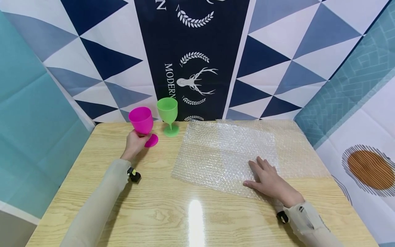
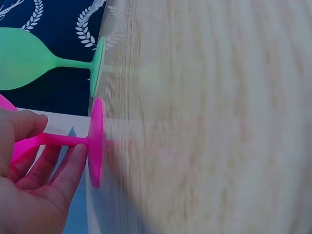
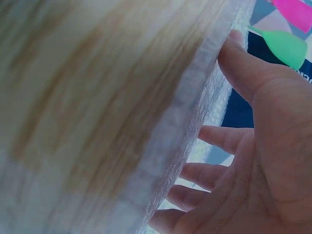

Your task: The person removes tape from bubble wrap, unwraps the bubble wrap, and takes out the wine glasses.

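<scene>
My left hand [image 1: 134,144] grips a magenta plastic goblet [image 1: 141,120] by its stem, thumb on one side and fingers on the other. In the left wrist view the goblet's round foot [image 2: 96,144] stands just beyond the fingertips, right at the tabletop. A matching green goblet [image 1: 168,110] stands upright close by on the right, untouched. My right hand [image 1: 270,180] rests, fingers spread and fairly straight, on the near right part of a sheet of bubble wrap [image 1: 213,154]. The right wrist view shows its fingertips at the wrap's surface.
A second piece of bubble wrap [image 1: 300,151] lies under the first and reaches to the table's right side. The wooden table [image 1: 154,209] ends at the back against a patterned cloth [image 1: 197,44]. Hanging cloths close off the left and right sides.
</scene>
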A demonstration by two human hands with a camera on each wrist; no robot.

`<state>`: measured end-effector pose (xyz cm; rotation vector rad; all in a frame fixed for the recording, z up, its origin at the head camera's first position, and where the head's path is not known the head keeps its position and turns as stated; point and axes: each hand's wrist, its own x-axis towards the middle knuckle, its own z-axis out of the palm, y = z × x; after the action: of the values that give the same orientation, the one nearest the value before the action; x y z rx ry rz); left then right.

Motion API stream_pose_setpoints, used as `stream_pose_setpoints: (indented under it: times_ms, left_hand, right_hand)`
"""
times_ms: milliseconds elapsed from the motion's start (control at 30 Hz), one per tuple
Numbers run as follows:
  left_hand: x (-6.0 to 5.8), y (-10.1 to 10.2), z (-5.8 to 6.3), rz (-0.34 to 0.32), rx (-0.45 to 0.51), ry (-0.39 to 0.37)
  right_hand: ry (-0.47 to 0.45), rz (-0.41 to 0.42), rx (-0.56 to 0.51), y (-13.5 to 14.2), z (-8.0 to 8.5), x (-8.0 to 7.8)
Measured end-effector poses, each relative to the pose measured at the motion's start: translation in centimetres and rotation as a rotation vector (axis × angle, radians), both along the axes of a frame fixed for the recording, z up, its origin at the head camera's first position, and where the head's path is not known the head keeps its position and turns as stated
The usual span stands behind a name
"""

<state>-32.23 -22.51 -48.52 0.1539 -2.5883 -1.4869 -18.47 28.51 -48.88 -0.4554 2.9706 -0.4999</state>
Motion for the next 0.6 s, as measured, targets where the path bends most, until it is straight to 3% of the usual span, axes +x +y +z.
stream_pose_setpoints:
  times_ms: [600]
  left_hand:
    - [-1.8,0.8,-0.4,-0.002,-0.015,0.011]
  right_hand:
    - [0.034,0.007,-0.021,0.3,0.0,0.0]
